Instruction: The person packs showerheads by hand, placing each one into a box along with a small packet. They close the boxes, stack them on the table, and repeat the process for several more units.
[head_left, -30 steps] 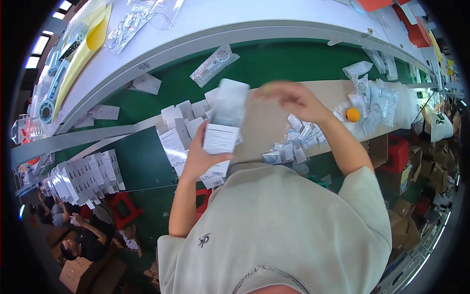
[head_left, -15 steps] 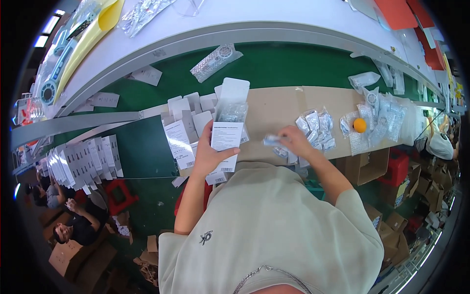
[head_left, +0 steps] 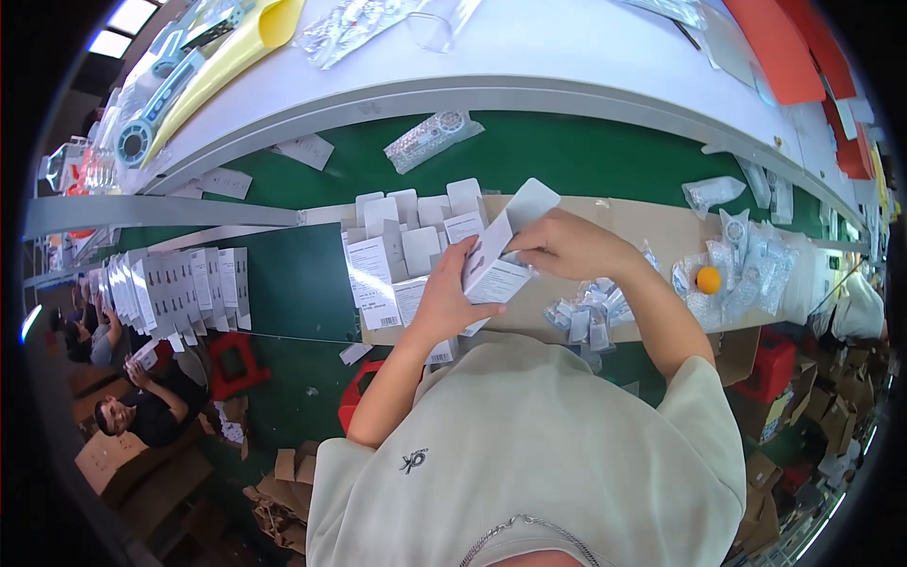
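Observation:
My left hand (head_left: 446, 300) is closed around a white printed carton (head_left: 499, 284), tilted, with its top flap (head_left: 532, 202) standing up. At the carton's open end, my right hand (head_left: 574, 248) has its fingers bent together around a small plastic-wrapped packet. The fingers hide most of that packet; only a bit of clear plastic shows beside them. Left of the hands, several white cartons (head_left: 378, 274) stand close together with raised flaps. Under my right forearm lies a loose pile of small wrapped packets (head_left: 588, 312) on the brown cardboard (head_left: 652, 219).
Bubble-wrapped items (head_left: 751, 269) with an orange ball (head_left: 708, 280) lie at the right. A row of white cartons (head_left: 179, 293) stands at the left. A raised white shelf (head_left: 529, 57) crosses the far side, with a wrapped fan (head_left: 433, 140) below. A co-worker (head_left: 156, 406) sits at left.
My right hand has moved left from the packet pile to the carton's open end, carrying a small packet. The left hand has tilted the carton toward it. The view has shifted slightly.

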